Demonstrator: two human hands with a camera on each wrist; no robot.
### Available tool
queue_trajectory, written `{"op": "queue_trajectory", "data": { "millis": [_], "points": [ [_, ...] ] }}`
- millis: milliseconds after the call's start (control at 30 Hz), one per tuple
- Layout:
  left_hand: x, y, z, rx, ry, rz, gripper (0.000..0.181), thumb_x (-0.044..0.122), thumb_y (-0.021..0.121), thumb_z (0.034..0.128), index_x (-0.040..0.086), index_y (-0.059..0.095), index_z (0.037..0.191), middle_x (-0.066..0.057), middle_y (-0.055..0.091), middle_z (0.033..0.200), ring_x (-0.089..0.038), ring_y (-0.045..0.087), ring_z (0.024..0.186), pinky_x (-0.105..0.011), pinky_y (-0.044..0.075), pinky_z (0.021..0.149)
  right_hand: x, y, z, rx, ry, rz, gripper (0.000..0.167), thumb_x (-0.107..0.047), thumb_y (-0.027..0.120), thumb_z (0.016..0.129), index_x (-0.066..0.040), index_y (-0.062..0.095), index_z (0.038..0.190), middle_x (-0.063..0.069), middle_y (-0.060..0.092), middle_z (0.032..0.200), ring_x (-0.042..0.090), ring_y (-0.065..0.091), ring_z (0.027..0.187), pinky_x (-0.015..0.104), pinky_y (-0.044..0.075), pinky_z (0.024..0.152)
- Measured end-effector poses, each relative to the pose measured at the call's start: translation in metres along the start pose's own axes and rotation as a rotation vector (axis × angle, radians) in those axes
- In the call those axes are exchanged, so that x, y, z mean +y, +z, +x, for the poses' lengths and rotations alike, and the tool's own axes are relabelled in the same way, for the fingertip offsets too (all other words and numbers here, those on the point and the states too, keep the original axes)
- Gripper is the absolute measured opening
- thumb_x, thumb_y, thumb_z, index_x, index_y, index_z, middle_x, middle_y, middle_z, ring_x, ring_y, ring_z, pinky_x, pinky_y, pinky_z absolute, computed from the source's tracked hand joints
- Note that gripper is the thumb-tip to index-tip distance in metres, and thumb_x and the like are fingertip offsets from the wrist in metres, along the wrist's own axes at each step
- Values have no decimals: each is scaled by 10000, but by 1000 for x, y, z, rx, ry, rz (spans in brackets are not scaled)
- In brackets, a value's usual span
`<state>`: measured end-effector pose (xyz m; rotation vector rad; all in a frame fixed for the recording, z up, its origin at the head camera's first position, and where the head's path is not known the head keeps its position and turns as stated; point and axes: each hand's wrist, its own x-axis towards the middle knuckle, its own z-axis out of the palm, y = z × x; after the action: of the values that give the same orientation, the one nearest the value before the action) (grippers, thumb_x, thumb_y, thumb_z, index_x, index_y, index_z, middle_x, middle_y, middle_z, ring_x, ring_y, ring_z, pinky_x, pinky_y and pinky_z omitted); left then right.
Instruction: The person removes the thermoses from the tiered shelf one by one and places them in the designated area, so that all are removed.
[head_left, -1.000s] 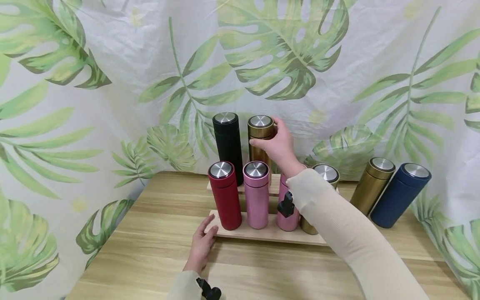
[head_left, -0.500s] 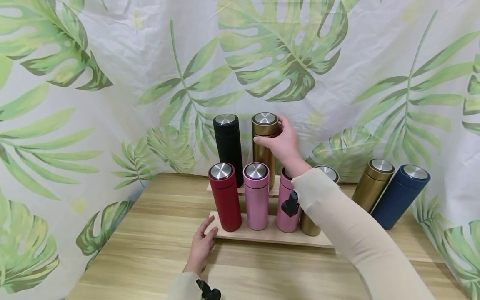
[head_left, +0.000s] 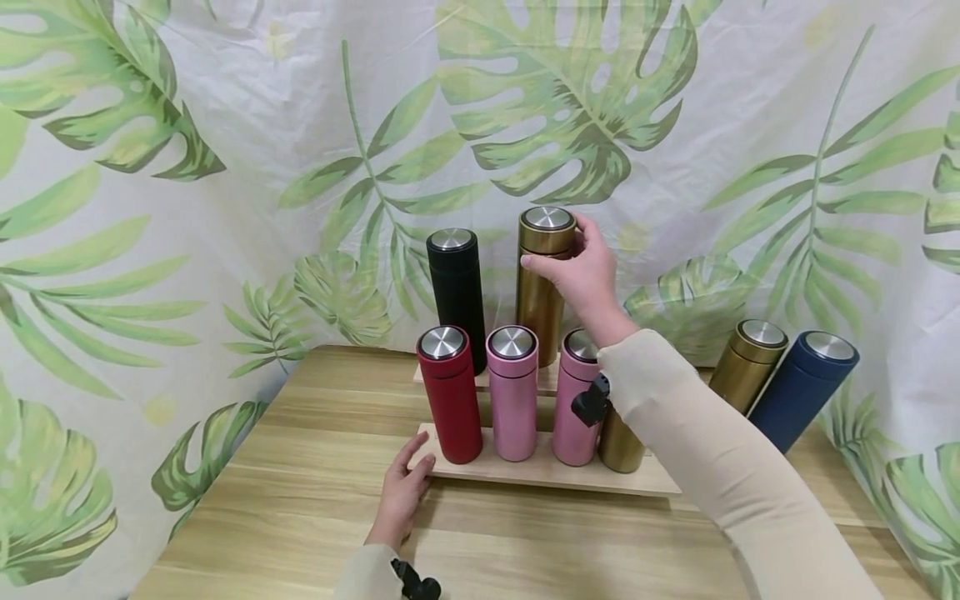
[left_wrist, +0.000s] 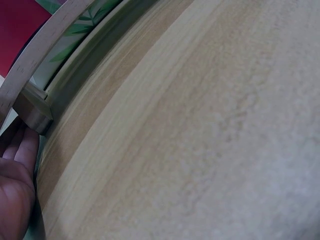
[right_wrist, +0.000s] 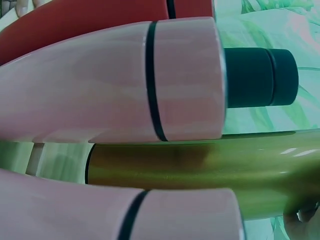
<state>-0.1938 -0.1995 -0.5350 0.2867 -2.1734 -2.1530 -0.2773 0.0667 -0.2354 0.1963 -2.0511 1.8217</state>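
no text, label, brand, number or sign that we can read, whether on the bottles, their round lids, the wooden stand, the desk or the leaf-print cloth, in the head view or either wrist view

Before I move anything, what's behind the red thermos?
Behind the red thermos stands the black thermos, on the rear wooden shelf. The red one covers its lower left part and some of the shelf there, so I can't see those.
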Motion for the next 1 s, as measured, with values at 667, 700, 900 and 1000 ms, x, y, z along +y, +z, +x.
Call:
{"op": "queue_trajectory", "data": {
  "millis": [667,700,900,1000],
  "points": [
    [-1,0,3,13,-8,23,448,174,566,925,165,464,1361,-136,417,1328,-220,483,1083,-374,455,922,-1,-24,4,189,-139,29,712,-136,786,673,-111,466,1309,83,580,1162,131,526,972,230,451,811],
    [-1,0,3,10,-7,22,450,175,565,925,163,462,1363,-134,406,1344,-224,478,1095,-376,453,926,-1,-25,4,196,-144,37,715,-136,785,675,-110,463,1313,83,579,1164,130,524,972,228,449,811],
    [0,0,2,1,1,24,457,192,569,925,161,457,1367,-107,342,1424,-236,461,1121,-374,451,928,-2,-34,3,251,-186,91,718,-132,776,668,-125,467,1316,71,569,1153,126,514,999,229,436,803],
    [-1,-1,2,4,-1,22,457,193,573,923,167,460,1364,-99,359,1409,-218,472,1093,-356,457,911,-2,-39,4,281,-206,98,717,-137,775,658,-133,476,1309,53,566,1133,119,508,994,223,431,790]
  ]
}}
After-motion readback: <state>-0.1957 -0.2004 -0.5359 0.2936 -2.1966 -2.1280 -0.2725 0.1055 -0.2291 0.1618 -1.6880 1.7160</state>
